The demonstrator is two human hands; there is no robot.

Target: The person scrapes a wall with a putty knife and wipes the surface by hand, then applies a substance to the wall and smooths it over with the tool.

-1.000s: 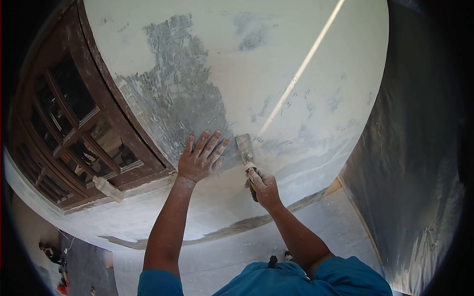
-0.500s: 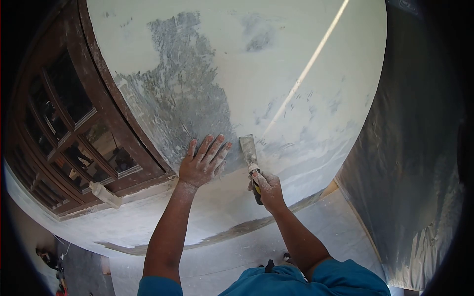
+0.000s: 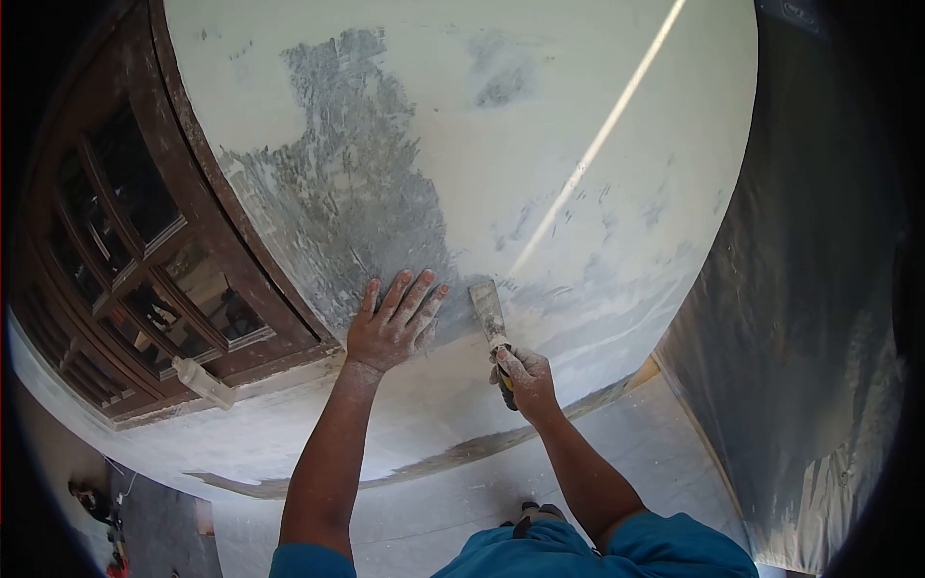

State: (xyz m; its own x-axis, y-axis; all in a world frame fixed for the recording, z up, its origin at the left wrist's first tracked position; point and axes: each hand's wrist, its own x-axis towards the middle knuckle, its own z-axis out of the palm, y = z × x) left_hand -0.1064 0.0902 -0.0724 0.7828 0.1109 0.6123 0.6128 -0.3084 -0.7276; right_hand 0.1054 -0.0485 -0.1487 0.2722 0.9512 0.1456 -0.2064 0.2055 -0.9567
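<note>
While its blade points up the wall, the putty knife (image 3: 488, 308) stands in front of the lower part of the pale wall (image 3: 559, 106), just right of the wide grey patch (image 3: 361, 183). The blade is smeared with whitish residue, and its handle, dark with a yellow part, slants down to the right; whether the blade's edge touches the surface cannot be told. The right hand (image 3: 528, 378) has its fingers closed round the handle, with the thumb lying along it toward the blade. To its left, the left hand (image 3: 390, 328) is laid on the bottom of the grey patch, fingers extended and spread a little apart, holding nothing. Both hands are dusted with white powder.

A bright streak of light (image 3: 599, 140) runs diagonally up the wall from near the blade, and a smaller grey smudge (image 3: 503, 72) lies higher up. Left of the patch is a brown-framed window (image 3: 145, 255) with several panes; a pale, narrow object (image 3: 203, 382) juts out at its lower edge. A dark, glossy sheet (image 3: 800, 299) hangs on the far right. Below are a pale floor (image 3: 646, 448) and the person's blue shirt (image 3: 665, 544).
</note>
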